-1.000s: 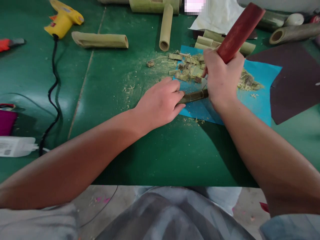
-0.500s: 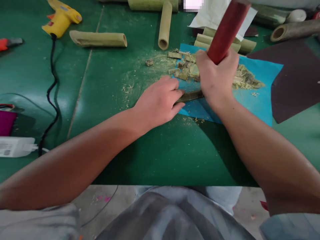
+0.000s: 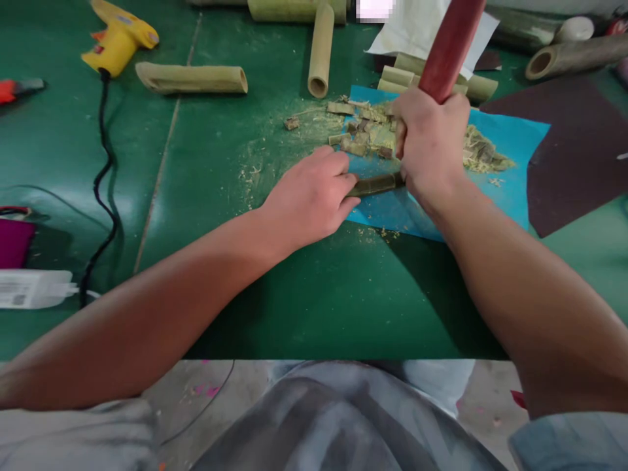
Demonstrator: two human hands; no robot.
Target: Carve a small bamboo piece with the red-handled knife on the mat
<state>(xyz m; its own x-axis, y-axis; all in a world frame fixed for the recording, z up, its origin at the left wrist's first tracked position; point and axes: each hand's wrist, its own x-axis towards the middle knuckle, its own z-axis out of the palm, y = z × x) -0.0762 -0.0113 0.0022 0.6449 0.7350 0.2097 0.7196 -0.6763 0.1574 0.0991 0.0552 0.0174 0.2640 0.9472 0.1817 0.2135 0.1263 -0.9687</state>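
My left hand (image 3: 311,193) pinches the near end of a narrow dark bamboo strip (image 3: 377,185), which lies over a blue sheet (image 3: 500,203). My right hand (image 3: 434,140) is wrapped round a thick red handle (image 3: 451,52) that slants up and away; whatever lies at its lower end is hidden behind the hand. The strip's far end reaches the right hand's lower edge. Behind and between the hands lie bamboo chips (image 3: 360,140) and fine shavings (image 3: 485,154), partly on the blue sheet.
A yellow glue gun (image 3: 118,39) with a black cord lies at the left, near a cut bamboo tube (image 3: 196,79). Another bamboo tube (image 3: 320,55) points towards me at the back. Dark brown sheets (image 3: 574,157) lie at the right. A white bottle (image 3: 34,289) is at the left edge.
My right hand and the red handle have shifted slightly, baring a little more of the strip's far end. My left hand keeps its hold. The whole view has moved a little.
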